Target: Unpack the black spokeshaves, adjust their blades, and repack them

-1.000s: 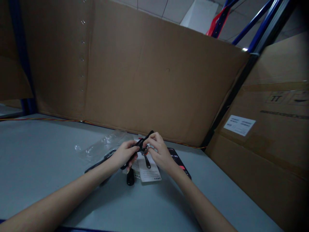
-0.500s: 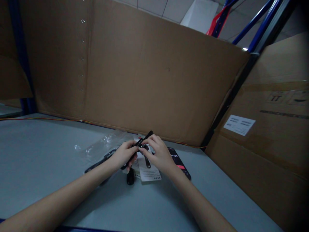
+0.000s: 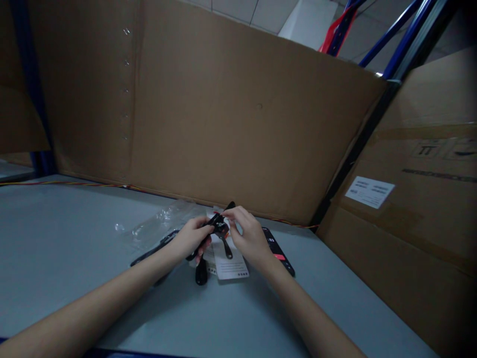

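My left hand [image 3: 196,236] is closed around a black jointed device with slim arms [image 3: 220,227], its fingers wrapped on the long body. One arm points up and away, and another with a flattened end hangs toward the papers. My right hand [image 3: 248,236] is at the device's upper joint, fingertips against it and the thumb slightly apart; the exact contact is hard to make out. A black rounded end [image 3: 201,273] shows below my left hand; whether it belongs to the device I cannot tell. White printed cards [image 3: 233,268] lie beneath the hands.
A phone with a lit screen [image 3: 279,253] lies right of my right hand. Left are a clear plastic bag [image 3: 156,223] and a long black object [image 3: 154,250] partly behind my forearm. A cardboard panel [image 3: 231,109] stands behind the grey table [image 3: 67,248], with a cardboard box [image 3: 417,219] at right.
My right hand has shifted slightly, its thumb drawing away from the joint, so more of the device's middle shows. The left hand keeps its hold in the same place.
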`<act>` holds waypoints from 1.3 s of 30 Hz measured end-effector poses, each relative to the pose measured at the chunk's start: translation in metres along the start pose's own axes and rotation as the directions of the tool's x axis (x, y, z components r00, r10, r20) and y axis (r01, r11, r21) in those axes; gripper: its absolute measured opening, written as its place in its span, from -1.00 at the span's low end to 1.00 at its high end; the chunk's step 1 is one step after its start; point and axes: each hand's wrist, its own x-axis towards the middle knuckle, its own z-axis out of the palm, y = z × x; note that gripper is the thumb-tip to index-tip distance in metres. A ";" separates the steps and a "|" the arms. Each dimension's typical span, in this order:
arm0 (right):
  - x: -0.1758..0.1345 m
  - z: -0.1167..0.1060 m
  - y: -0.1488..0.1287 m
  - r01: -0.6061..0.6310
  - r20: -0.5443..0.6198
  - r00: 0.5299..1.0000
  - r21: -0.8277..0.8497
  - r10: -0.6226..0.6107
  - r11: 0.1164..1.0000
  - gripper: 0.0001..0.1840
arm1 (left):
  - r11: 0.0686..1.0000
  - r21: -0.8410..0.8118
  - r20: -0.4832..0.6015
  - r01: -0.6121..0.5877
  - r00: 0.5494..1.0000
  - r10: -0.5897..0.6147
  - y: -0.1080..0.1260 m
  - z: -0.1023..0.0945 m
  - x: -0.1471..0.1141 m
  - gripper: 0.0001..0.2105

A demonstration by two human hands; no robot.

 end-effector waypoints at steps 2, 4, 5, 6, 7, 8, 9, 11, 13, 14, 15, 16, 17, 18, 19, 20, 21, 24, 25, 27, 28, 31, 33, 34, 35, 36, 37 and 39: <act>0.000 0.000 -0.002 -0.039 -0.029 0.999 -0.038 0.038 0.999 -0.78 | 1.000 -0.006 -0.014 0.000 1.000 0.000 0.000 0.001 0.000 -0.83; -0.001 0.000 -0.003 -0.059 -0.027 0.998 -0.083 0.057 0.995 -0.84 | 1.000 -0.014 -0.019 -0.007 1.000 0.006 -0.001 0.001 0.000 -0.83; -0.002 0.000 -0.004 -0.062 -0.018 0.998 -0.105 0.060 0.993 -0.84 | 1.000 -0.014 -0.021 -0.011 1.000 0.010 -0.002 0.001 0.000 -0.83; -0.002 0.001 -0.004 -0.063 -0.009 0.998 -0.124 0.063 0.990 -0.84 | 1.000 -0.012 -0.021 -0.015 1.000 0.015 -0.002 0.000 0.001 -0.83; -0.003 0.001 -0.003 -0.066 -0.004 0.998 -0.138 0.066 0.988 -0.83 | 1.000 -0.009 -0.020 -0.020 1.000 0.019 -0.003 0.000 0.001 -0.83; -0.003 0.002 -0.002 -0.069 -0.001 0.998 -0.146 0.069 0.987 -0.81 | 1.000 -0.007 -0.018 -0.024 1.000 0.024 -0.003 0.000 0.001 -0.82; -0.003 0.002 -0.002 -0.071 0.000 0.997 -0.149 0.072 0.986 -0.80 | 1.000 -0.005 -0.016 -0.029 0.999 0.029 -0.003 0.000 0.001 -0.82; -0.003 0.002 0.000 -0.073 -0.002 0.997 -0.147 0.073 0.986 -0.77 | 0.999 -0.002 -0.010 -0.034 0.999 0.033 -0.003 -0.001 0.001 -0.82; -0.003 0.002 0.000 -0.072 -0.011 0.997 -0.144 0.071 0.987 -0.77 | 0.999 0.007 -0.009 -0.035 0.999 0.035 -0.003 -0.001 0.002 -0.82; -0.003 0.002 0.000 -0.070 -0.014 0.998 -0.143 0.068 0.987 -0.77 | 0.999 0.011 -0.007 -0.038 0.999 0.038 -0.003 -0.001 0.002 -0.82; -0.003 0.002 0.000 -0.066 -0.015 0.998 -0.142 0.065 0.988 -0.76 | 0.999 0.015 -0.004 -0.041 0.999 0.041 -0.003 -0.001 0.002 -0.82; -0.003 0.002 -0.001 -0.063 -0.015 0.998 -0.140 0.061 0.988 -0.76 | 0.999 0.016 0.001 -0.044 0.999 0.044 -0.004 -0.001 0.002 -0.83; -0.003 0.002 -0.001 -0.059 -0.012 0.998 -0.137 0.058 0.989 -0.75 | 0.999 0.012 0.006 -0.047 0.999 0.047 -0.004 -0.001 0.002 -0.82; -0.003 0.003 -0.001 -0.057 -0.006 0.998 -0.132 0.057 0.990 -0.75 | 0.999 0.006 0.010 -0.047 0.999 0.047 -0.004 -0.001 0.003 -0.82; -0.003 0.003 -0.001 -0.055 0.002 0.998 -0.124 0.056 0.991 -0.74 | 0.999 -0.002 0.012 -0.045 0.999 0.045 -0.005 -0.001 0.003 -0.81; -0.003 0.004 -0.001 -0.055 0.010 0.998 -0.111 0.056 0.992 -0.73 | 0.999 -0.007 0.013 -0.040 0.999 0.040 -0.005 -0.001 0.003 -0.81; -0.003 0.005 -0.001 -0.055 0.019 0.998 -0.091 0.057 0.994 -0.72 | 0.999 -0.010 0.012 -0.034 0.999 0.034 -0.005 -0.001 0.003 -0.80; -0.002 0.007 0.002 -0.066 0.043 0.997 -0.007 0.066 0.998 -0.71 | 1.000 -0.002 0.004 -0.025 1.000 0.025 -0.005 -0.001 0.003 -0.81; -0.002 0.008 0.003 -0.073 0.046 0.996 0.023 0.071 0.997 -0.71 | 1.000 0.003 0.005 -0.027 1.000 0.027 -0.005 -0.001 0.003 -0.82; -0.001 0.009 0.004 -0.083 0.047 0.996 0.073 0.079 0.994 -0.71 | 0.999 0.008 0.013 -0.033 0.999 0.033 -0.004 -0.001 0.003 -0.83; -0.001 0.009 0.005 -0.083 0.045 0.996 0.095 0.079 0.992 -0.70 | 0.999 0.009 0.020 -0.036 0.999 0.036 -0.004 0.000 0.003 -0.83; 0.000 0.007 0.004 -0.071 0.035 0.997 0.129 0.067 0.989 -0.69 | 0.999 0.009 0.024 -0.034 0.999 0.033 -0.003 0.000 0.003 -0.85; -0.001 0.006 0.003 -0.060 0.029 0.998 0.108 0.057 0.992 -0.70 | 1.000 0.011 0.009 -0.028 1.000 0.028 -0.003 0.000 0.002 -0.85; -0.001 0.005 0.002 -0.055 0.025 0.998 0.082 0.053 0.995 -0.71 | 1.000 0.015 -0.001 -0.025 1.000 0.025 -0.003 0.000 0.002 -0.85; -0.001 0.004 0.001 -0.050 0.023 0.999 0.050 0.049 0.997 -0.72 | 1.000 0.019 -0.009 -0.022 1.000 0.022 -0.003 0.000 0.002 -0.85; -0.001 0.003 0.000 -0.045 0.021 0.999 0.015 0.044 0.999 -0.74 | 1.000 0.023 -0.013 -0.020 1.000 0.020 -0.003 0.000 0.002 -0.86; -0.001 0.002 -0.001 -0.038 0.019 0.999 -0.018 0.038 0.999 -0.76 | 0.999 0.026 -0.013 -0.019 1.000 0.019 -0.003 0.000 0.002 -0.86; -0.001 0.001 -0.002 -0.024 0.022 0.999 -0.067 0.026 0.997 -0.80 | 0.999 0.029 -0.004 -0.021 1.000 0.021 -0.003 -0.001 0.002 -0.87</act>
